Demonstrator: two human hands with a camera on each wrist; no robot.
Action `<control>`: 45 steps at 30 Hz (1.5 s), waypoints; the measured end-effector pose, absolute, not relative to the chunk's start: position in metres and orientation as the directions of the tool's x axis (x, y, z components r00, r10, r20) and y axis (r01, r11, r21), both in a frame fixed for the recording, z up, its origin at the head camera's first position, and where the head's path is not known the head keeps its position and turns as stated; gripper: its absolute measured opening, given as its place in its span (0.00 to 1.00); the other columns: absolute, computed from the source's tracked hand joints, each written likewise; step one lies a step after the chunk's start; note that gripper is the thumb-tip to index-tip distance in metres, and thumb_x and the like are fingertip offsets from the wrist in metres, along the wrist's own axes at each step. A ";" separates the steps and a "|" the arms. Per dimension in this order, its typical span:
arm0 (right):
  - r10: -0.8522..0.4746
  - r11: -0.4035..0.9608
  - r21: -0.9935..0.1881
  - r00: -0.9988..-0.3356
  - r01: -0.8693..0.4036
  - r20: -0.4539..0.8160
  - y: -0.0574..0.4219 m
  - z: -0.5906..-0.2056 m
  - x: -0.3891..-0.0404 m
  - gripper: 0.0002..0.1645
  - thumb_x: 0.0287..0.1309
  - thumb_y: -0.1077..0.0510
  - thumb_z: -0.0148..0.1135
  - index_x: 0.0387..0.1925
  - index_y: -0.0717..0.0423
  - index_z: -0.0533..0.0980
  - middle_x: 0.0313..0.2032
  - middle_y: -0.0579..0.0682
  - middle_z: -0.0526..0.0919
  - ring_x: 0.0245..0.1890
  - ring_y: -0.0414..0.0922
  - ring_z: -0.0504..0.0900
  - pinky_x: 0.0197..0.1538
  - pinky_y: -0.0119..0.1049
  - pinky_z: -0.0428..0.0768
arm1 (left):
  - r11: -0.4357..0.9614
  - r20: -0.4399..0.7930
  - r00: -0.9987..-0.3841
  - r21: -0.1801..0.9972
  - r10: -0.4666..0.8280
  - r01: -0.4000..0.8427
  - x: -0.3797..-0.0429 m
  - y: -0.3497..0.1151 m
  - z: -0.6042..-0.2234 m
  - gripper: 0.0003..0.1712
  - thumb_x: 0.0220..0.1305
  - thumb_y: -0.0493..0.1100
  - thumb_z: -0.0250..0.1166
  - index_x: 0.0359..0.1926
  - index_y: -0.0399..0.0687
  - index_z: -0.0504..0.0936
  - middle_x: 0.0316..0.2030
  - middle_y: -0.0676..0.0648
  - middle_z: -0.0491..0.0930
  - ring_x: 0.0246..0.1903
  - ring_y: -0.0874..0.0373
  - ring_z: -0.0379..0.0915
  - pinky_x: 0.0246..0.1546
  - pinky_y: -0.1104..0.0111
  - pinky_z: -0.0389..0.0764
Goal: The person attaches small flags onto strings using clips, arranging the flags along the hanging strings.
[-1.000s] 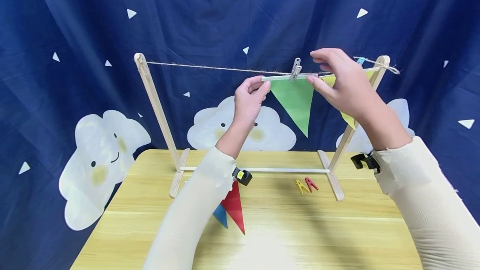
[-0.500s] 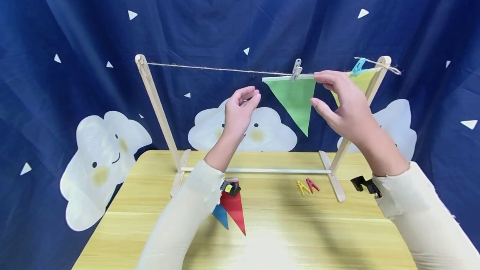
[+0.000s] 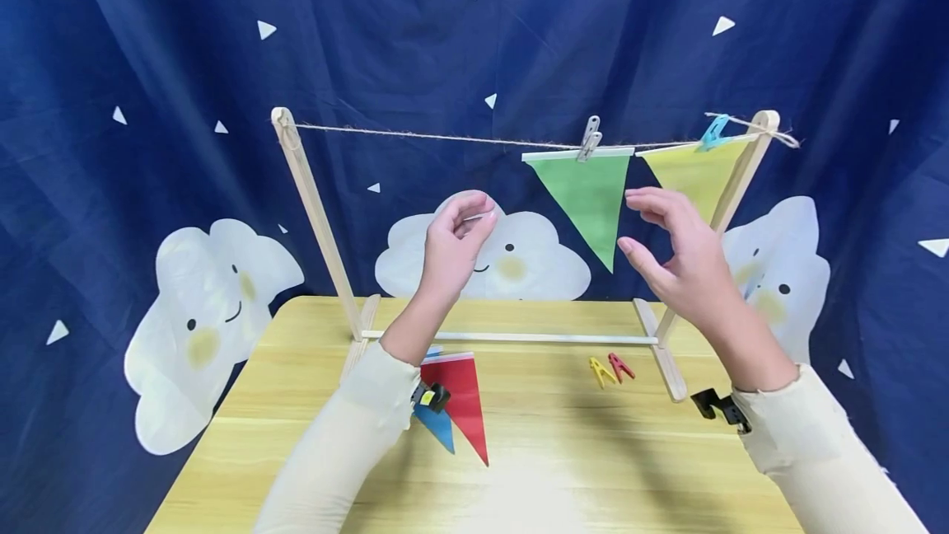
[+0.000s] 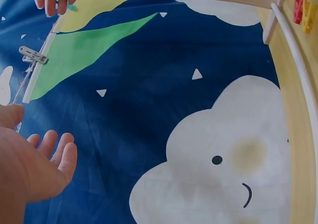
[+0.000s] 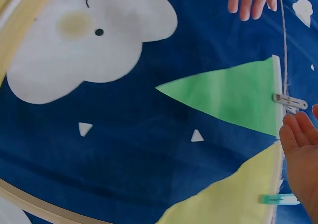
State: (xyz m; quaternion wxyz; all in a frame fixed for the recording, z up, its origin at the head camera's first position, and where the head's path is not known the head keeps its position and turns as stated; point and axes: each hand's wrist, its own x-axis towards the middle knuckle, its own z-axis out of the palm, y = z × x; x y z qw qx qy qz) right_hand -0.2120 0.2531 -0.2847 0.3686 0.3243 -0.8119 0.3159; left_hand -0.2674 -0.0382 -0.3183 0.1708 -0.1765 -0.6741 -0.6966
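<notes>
A green triangular pennant (image 3: 589,200) hangs from the string (image 3: 445,137), held by a grey clothespin (image 3: 589,138) at the middle of its white top edge. To its right a yellow pennant (image 3: 700,171) hangs by a light-blue clothespin (image 3: 715,132). My left hand (image 3: 455,245) is in the air left of the green pennant, fingers loosely bent and holding nothing. In front of the yellow pennant, my right hand (image 3: 678,258) is also bare, thumb and fingers apart. Both pennants and clothespins show in the right wrist view too, beside the right hand (image 5: 303,154).
The string spans a wooden frame (image 3: 315,213) with a white lower bar (image 3: 511,338). On the table (image 3: 593,468) lie a red pennant (image 3: 463,398), a blue pennant (image 3: 437,427) partly hidden by the left wrist, a yellow clothespin (image 3: 600,372) and a red clothespin (image 3: 620,367).
My left hand has let go of the green pennant's left corner and moved down and left. My right hand has drawn down from its right corner, uncovering the yellow pennant and light-blue clothespin.
</notes>
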 end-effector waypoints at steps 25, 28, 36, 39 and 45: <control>-0.207 0.594 -0.416 -0.631 -0.688 0.748 0.271 -0.388 -0.208 0.30 0.54 0.76 0.69 0.59 0.69 0.74 0.58 0.63 0.79 0.60 0.35 0.76 0.64 0.18 0.70 | 0.158 0.373 -0.916 0.906 0.144 0.394 -0.253 -0.074 -0.373 0.21 0.71 0.44 0.67 0.61 0.44 0.80 0.57 0.41 0.83 0.56 0.50 0.80 0.63 0.52 0.79; -0.193 0.603 -0.446 -0.663 -0.662 0.723 0.272 -0.404 -0.208 0.29 0.54 0.76 0.69 0.59 0.69 0.74 0.58 0.62 0.79 0.59 0.32 0.75 0.63 0.16 0.70 | 0.189 0.340 -0.925 0.910 0.172 0.370 -0.251 -0.078 -0.383 0.21 0.71 0.44 0.67 0.62 0.44 0.80 0.58 0.42 0.82 0.56 0.50 0.79 0.62 0.54 0.80; -0.199 0.638 -0.479 -0.730 -0.603 0.654 0.276 -0.441 -0.207 0.28 0.56 0.73 0.70 0.59 0.70 0.73 0.54 0.63 0.81 0.52 0.53 0.80 0.59 0.14 0.70 | 0.238 0.282 -0.938 0.915 0.203 0.326 -0.248 -0.089 -0.407 0.23 0.69 0.44 0.69 0.62 0.43 0.79 0.57 0.41 0.82 0.56 0.48 0.79 0.59 0.60 0.82; -0.200 0.656 -0.486 -0.754 -0.577 0.626 0.278 -0.452 -0.206 0.28 0.57 0.72 0.70 0.59 0.70 0.73 0.54 0.64 0.81 0.51 0.56 0.81 0.57 0.17 0.73 | 0.247 0.262 -0.943 0.918 0.206 0.309 -0.248 -0.093 -0.415 0.23 0.69 0.43 0.69 0.62 0.43 0.80 0.57 0.40 0.82 0.56 0.47 0.79 0.59 0.56 0.82; -0.196 0.703 -0.501 -0.814 -0.505 0.546 0.281 -0.474 -0.202 0.29 0.61 0.66 0.70 0.62 0.67 0.72 0.55 0.63 0.81 0.50 0.59 0.84 0.53 0.49 0.82 | 0.295 0.192 -0.962 0.924 0.193 0.244 -0.246 -0.100 -0.434 0.22 0.70 0.44 0.69 0.62 0.43 0.80 0.58 0.43 0.83 0.56 0.49 0.80 0.60 0.56 0.82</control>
